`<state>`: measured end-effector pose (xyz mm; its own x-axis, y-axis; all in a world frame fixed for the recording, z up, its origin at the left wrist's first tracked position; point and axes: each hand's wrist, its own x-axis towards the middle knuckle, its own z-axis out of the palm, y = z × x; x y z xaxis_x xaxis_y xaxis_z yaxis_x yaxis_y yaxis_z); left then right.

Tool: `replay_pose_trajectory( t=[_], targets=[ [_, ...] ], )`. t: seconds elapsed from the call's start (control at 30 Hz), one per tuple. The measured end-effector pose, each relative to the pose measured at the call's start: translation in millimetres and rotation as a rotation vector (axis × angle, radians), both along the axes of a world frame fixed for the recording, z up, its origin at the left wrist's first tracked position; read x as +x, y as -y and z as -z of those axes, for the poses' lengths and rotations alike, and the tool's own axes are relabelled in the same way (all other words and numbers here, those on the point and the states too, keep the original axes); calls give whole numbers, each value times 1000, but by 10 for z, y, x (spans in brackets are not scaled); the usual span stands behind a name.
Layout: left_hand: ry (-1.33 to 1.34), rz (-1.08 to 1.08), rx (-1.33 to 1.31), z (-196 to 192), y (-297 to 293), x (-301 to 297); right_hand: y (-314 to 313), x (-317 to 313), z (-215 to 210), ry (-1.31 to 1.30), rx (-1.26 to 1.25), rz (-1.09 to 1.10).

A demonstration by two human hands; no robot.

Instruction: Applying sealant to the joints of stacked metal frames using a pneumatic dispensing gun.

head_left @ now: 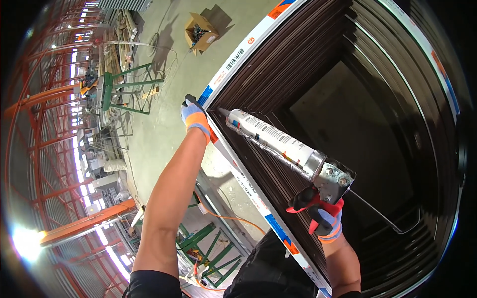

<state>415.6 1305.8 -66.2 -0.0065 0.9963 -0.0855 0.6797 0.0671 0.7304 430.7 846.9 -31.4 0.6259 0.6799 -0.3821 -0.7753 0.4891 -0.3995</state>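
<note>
My right hand (326, 218), in a blue-and-orange glove with black and red fingers, is closed round the grip of a caulking gun (332, 182). The gun carries a white sealant tube (271, 135), and its nozzle (223, 111) points at an inner corner of a dark brown frame (258, 176). A bent metal rod sticks out behind the gun. At that same corner, on the outer side, my left glove (195, 115) grips the frame's edge. White film with blue and orange patches covers the edge; the left fingertips are partly hidden.
Several dark frames are stacked together on the right. An open cardboard box (200, 34) with small dark parts stands on the floor. Green metal trestles (133, 84) stand at left and below. An orange cord (233, 217) runs near my legs.
</note>
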Motion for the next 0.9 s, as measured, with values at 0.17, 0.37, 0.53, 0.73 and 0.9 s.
replay_pose_trajectory(
  t=[0.17,0.37,0.53,0.73,0.9],
  targets=[
    [-50,3,17,-9,110,96,36,66,-19,20,-32,-57],
    [-200,84,66,-56,185,116,82,89,-74,-15,-13,-33],
    [-131,30,90,-91,105,56,103,191,-167,-8,-73,-93],
    [-59,14,-46,-175,349,144,260,473,-157,251,-111,-262],
    [-18,10,-68,-98,19,-19,316,483,-217,214,-43,-193]
  ],
)
